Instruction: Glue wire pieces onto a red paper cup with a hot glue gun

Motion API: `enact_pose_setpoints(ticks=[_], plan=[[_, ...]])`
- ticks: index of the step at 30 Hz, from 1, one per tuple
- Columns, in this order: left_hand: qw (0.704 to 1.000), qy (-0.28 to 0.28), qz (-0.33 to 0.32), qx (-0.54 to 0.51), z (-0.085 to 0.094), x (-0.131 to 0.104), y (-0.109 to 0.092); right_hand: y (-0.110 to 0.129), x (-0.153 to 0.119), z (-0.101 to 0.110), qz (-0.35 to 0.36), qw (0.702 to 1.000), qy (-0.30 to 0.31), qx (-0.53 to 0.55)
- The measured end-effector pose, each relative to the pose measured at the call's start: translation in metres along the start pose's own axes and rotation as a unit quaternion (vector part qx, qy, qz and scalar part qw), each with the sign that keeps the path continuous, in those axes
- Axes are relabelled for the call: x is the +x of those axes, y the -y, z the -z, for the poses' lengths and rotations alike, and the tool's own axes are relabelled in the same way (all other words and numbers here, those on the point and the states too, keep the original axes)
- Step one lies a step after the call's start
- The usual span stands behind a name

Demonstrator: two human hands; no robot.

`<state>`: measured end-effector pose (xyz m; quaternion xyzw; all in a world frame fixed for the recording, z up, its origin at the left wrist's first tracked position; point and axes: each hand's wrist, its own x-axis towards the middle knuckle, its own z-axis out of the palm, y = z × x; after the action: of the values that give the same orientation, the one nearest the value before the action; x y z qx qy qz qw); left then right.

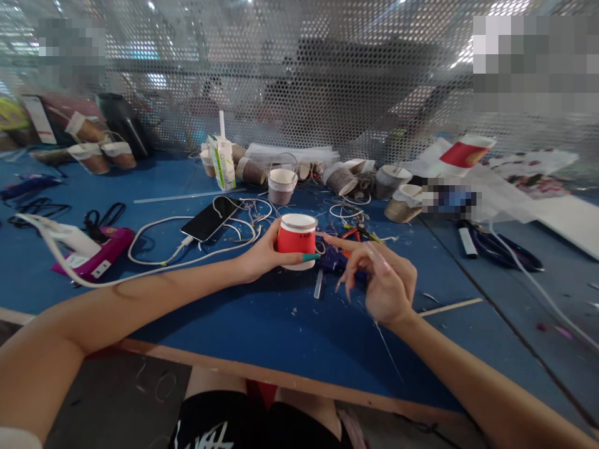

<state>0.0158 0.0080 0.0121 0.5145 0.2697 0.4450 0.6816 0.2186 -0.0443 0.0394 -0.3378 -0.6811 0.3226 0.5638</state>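
A red paper cup (296, 240) with a white rim stands upright in my left hand (262, 252), whose thumb lies across its front and whose fingers go round behind. My right hand (381, 277) is to the right of it, the index finger stretched out to the cup's side and the other fingers apart and loosely bent. Whether that fingertip touches the cup I cannot tell. Partly hidden behind my right hand lies a dark blue tool (333, 260), which looks like a glue gun, with a clear stick (319, 284) close by.
A phone (210, 219) on a white cable lies left of the cup, near a purple power strip (100, 259). Behind are twine-wrapped cups (282, 187), a drink carton (223, 163) and pliers (358, 232). Perforated metal mesh (299, 81) closes off the back.
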Motion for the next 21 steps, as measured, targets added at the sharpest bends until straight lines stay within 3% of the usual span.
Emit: enact_pose_setpoints(ticks=[3,5,10,12,19,21], plan=[[0.999,0.012,0.013,-0.033,0.0022,0.001,0.0009,0.0015,0.0027,0.0004,-0.004,0.998,-0.046,0.046],[0.999,0.014,0.016,-0.035,0.0029,0.0012,0.0016,0.003,0.0027,0.0001,0.003,0.998,-0.04,0.055],[0.999,0.032,0.012,-0.033,0.0029,0.0012,0.0035,0.0039,0.0006,-0.003,-0.008,0.995,0.082,0.05],[0.999,0.043,0.011,-0.031,0.0035,0.0014,0.0038,0.004,0.0003,-0.0046,-0.012,0.993,0.1,0.062],[0.997,0.049,0.02,-0.057,0.0055,0.0013,0.001,0.0023,0.002,-0.0016,-0.04,0.992,0.012,0.117],[0.996,0.042,0.032,-0.071,0.0056,0.001,-0.0006,0.0037,0.0036,0.0027,-0.009,0.995,-0.038,0.092]])
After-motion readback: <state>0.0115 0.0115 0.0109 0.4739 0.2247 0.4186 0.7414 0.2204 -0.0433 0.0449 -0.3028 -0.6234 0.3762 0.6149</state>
